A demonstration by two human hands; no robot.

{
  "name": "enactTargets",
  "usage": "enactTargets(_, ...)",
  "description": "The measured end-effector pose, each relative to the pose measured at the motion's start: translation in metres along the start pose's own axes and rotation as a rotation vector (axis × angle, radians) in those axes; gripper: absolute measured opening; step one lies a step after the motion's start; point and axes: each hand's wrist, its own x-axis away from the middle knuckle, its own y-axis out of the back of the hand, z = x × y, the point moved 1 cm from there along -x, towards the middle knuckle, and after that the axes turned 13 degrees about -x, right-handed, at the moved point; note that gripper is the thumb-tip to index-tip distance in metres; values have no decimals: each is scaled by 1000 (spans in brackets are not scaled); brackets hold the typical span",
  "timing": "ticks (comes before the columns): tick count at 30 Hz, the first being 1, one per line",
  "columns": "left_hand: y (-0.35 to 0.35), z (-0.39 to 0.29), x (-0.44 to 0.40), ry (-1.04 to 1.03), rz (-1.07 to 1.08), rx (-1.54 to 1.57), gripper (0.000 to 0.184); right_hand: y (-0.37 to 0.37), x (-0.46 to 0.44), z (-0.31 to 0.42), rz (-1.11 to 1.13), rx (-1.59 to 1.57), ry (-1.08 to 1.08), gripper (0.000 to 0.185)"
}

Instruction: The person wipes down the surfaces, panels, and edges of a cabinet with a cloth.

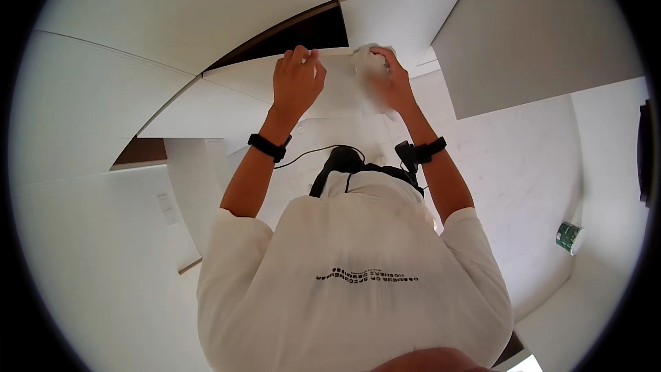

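My left hand (299, 81) has its fingers curled at the top edge of a white drawer front (241, 77), beside the dark opening (296, 36) behind it. Whether those fingertips hold anything is hidden. A crumpled whitish cloth (363, 62) is in my right hand (391, 84), next to the right end of that drawer front. Part of the cloth and the hand is blurred. Both wrists wear black bands.
White cabinet panels (186, 7) fill the upper left, with a grey-white panel (530, 27) at the upper right. A thin black cable (310, 154) runs between my forearms. A green and white container (569, 237) is on the floor at the right.
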Motion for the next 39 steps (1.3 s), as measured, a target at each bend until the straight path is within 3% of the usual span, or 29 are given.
enactTargets(4, -7, 8, -13, -13, 54, -55, 21, -29, -38, 15, 51, 31, -60, 43)
enactTargets(10, -24, 11, -34, -25, 33, -186, 36, -52, -69, -32, -54, 114, -209, 45)
enactTargets(17, -34, -2, -2, 55, 391, 166, 96, -35, -95, -22, 34, 111, -151, 49)
enactTargets(20, -54, 1, 2, 85, 409, 93, 93, -39, -100, -27, 54, 210, -319, 50)
enactTargets(23, -66, -3, -3, 142, 363, 143, 91, -42, -95, -43, -65, 211, -268, 51)
enactTargets(26, -73, 3, -3, 162, 376, 133, 89, -40, -97, -44, -346, 42, 50, 53)
enactTargets(27, -73, 2, 0, 166, 386, 132, 88, -32, -100, -39, -371, 10, 4, 51)
enactTargets(28, -71, 1, 0, 166, 392, 131, 87, -22, -109, -38, -427, 30, 163, 54)
enactTargets(30, -78, 2, -5, 155, 390, 127, 86, 2, -124, -26, -462, 28, 178, 59)
enactTargets(33, -81, -2, -3, 140, 391, 142, 85, 20, -138, -25, -402, 167, 20, 63)
enactTargets(36, -74, -9, -11, 132, 395, 193, 81, -2, -132, -20, -108, 474, 3, 66)
enactTargets(37, -70, -12, -15, 129, 398, 212, 80, -12, -131, -33, -71, 478, 190, 69)
enactTargets(39, -66, -15, -22, 132, 415, 233, 79, -28, -130, -23, 5, 542, -14, 69)
